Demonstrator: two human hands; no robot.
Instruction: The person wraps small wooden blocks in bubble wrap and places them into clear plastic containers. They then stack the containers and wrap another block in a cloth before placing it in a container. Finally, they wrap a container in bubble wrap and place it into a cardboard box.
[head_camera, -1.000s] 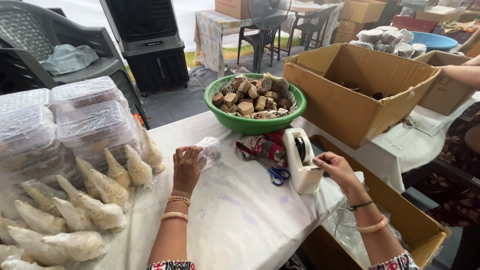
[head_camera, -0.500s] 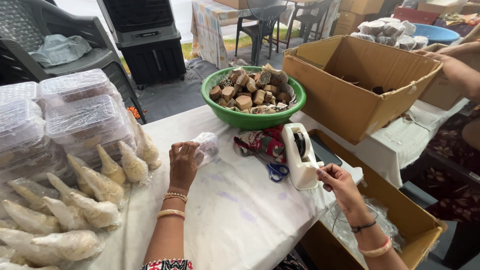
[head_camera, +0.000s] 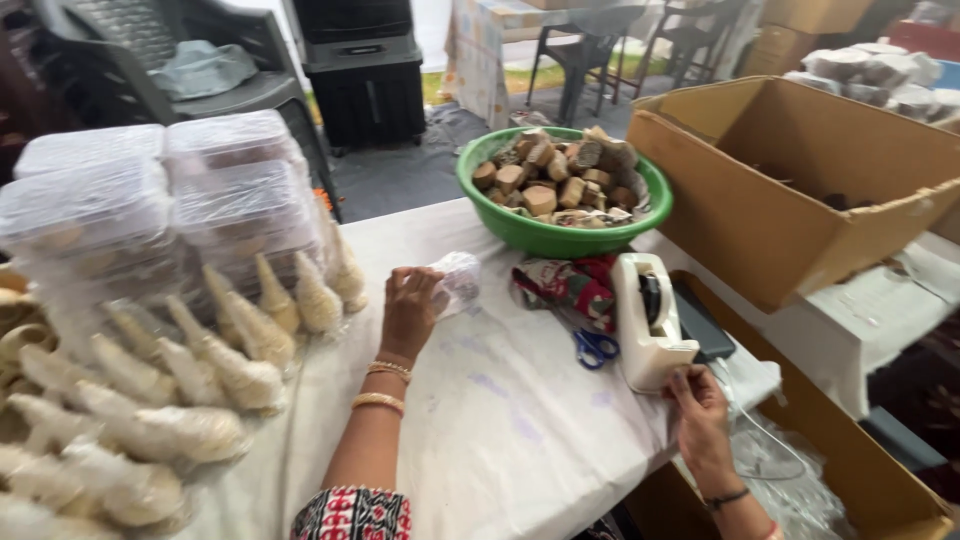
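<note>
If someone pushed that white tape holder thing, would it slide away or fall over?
Probably neither easily. The white tape dispenser looks chunky with a wide flat base on the table, so it likely stays upright. It sits near the table's edge, where the right hand touches it, so a hard shove that way might knock it off.

Small clear-plastic-wrapped packet (head_camera: 458, 281): crinkled, whitish, lying on the white table cover just below the green bowl, pressed under my fingertips. White tape dispenser (head_camera: 648, 320): upright near the table's edge, dark roll showing on top, my fingers touching its near end.
</note>
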